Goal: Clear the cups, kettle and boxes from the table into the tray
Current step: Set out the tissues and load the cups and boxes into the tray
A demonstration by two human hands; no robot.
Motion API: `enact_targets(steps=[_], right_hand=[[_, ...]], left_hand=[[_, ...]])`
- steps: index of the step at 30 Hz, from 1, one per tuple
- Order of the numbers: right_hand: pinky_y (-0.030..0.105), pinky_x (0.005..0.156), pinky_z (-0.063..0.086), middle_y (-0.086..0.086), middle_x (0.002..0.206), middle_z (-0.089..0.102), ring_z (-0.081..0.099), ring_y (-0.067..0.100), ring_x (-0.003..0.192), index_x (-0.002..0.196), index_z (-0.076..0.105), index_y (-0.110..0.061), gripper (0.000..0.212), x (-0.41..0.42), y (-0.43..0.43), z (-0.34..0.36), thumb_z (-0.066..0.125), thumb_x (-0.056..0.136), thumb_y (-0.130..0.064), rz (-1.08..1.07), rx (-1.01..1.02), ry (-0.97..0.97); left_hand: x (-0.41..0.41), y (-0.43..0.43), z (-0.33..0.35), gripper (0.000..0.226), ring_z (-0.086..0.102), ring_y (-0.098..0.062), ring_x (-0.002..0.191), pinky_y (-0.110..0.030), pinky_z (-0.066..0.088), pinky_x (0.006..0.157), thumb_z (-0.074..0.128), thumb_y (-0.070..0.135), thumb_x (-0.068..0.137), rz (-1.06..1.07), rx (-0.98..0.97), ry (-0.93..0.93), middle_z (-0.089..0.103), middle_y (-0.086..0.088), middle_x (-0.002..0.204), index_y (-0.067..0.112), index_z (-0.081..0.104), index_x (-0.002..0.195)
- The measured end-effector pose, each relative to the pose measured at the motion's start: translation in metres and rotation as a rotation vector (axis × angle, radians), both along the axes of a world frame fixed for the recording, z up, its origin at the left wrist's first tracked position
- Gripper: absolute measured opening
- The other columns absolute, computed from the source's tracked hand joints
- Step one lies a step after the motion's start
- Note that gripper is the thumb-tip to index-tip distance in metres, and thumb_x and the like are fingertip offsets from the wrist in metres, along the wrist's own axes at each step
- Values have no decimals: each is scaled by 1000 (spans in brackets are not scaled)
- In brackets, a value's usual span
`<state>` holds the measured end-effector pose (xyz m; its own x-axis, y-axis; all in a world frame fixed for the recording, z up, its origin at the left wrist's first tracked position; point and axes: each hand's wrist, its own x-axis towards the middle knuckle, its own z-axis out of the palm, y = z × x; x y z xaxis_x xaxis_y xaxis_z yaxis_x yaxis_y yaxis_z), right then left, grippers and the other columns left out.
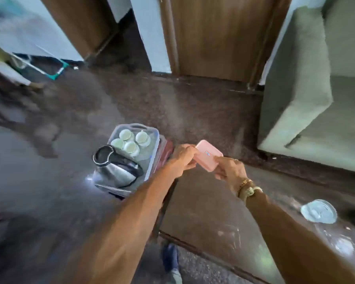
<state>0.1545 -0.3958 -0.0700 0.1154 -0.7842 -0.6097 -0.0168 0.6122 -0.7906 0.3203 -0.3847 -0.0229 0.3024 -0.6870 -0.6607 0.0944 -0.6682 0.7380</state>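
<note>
Fingers of left hand (183, 158) and right hand (229, 171) closed on pink box (208, 158) | held beside tray (156, 140)

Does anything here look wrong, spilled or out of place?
Little stands out. The kettle lies tilted in the tray, beside four cups. Pale smears mark the table; blur hides what they are.

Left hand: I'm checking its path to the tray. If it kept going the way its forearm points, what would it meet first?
The left hand already grips the pink box with the right hand. Beyond that, only bare floor shows; the tray lies to its left. Depth is uncertain.
</note>
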Motion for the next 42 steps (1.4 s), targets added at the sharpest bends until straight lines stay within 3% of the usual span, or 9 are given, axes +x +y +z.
enact_targets(steps=[4, 8, 12, 15, 21, 28, 34, 37, 42], right_hand=[[32, 65, 55, 13, 81, 71, 66, 23, 74, 97, 74, -2, 28, 97, -9, 0, 75, 80, -24, 84, 49, -53], [30, 60, 51, 6, 73, 62, 60, 20, 63, 88, 68, -5, 22, 176, -19, 1, 75, 83, -25, 137, 123, -72], [24, 52, 39, 4, 64, 50, 48, 16, 51, 83, 60, -10, 21, 232, -31, -12, 76, 81, -24, 176, 176, -57], [22, 50, 42, 3, 63, 52, 49, 15, 49, 83, 62, -11, 24, 262, -34, -31, 76, 81, -30, 209, 219, -19], [22, 47, 43, 0, 53, 53, 50, 16, 43, 74, 72, -11, 20, 301, -34, -79, 78, 78, -30, 201, 341, 49], [19, 41, 37, 2, 47, 58, 51, 18, 38, 68, 66, -10, 32, 316, -32, -101, 77, 77, -39, 372, 324, 297], [41, 72, 58, 14, 86, 73, 71, 33, 77, 87, 70, -6, 39, 328, -37, -103, 65, 86, -44, 713, 135, 573], [40, 84, 56, 21, 105, 72, 69, 37, 99, 107, 69, 0, 52, 332, -34, -108, 60, 90, -48, 805, 49, 734], [37, 86, 49, 17, 122, 65, 61, 35, 114, 120, 63, -10, 49, 339, -28, -107, 62, 90, -49, 796, -72, 905]], left_hand=[[96, -4, 9, 12, 62, -17, 88, -25, 53, 71, 58, 8, 90, 1, -44, -53, 64, -7, 92, 12, 66, 97], [170, -23, 8, 19, 58, -21, 81, -31, 49, 69, 57, 3, 88, -19, -61, -152, 58, -10, 77, 15, 59, 74], [231, -31, -13, 15, 59, -27, 85, -43, 49, 80, 63, 1, 89, -120, -127, -179, 67, -25, 92, 14, 68, 94], [264, -47, -37, 17, 58, -24, 87, -41, 48, 79, 65, -3, 85, -201, -62, -237, 64, -9, 83, 10, 69, 94], [301, -70, -77, 34, 64, -32, 107, -45, 53, 95, 67, 10, 82, -593, 128, -474, 66, -15, 118, 14, 68, 116], [307, -76, -103, 34, 64, -25, 103, -39, 53, 92, 64, 8, 86, -810, 222, -541, 68, -8, 112, 15, 67, 119], [311, -75, -116, 32, 68, -25, 99, -39, 58, 88, 66, 5, 87, -800, 285, -474, 71, -9, 110, 15, 68, 118], [311, -71, -125, 33, 68, -24, 96, -33, 55, 72, 63, 2, 87, -797, 278, -467, 71, -8, 109, 15, 69, 116], [308, -71, -135, 18, 70, -26, 88, -37, 56, 71, 61, 7, 84, -816, 230, -538, 72, -12, 98, 13, 70, 99]])
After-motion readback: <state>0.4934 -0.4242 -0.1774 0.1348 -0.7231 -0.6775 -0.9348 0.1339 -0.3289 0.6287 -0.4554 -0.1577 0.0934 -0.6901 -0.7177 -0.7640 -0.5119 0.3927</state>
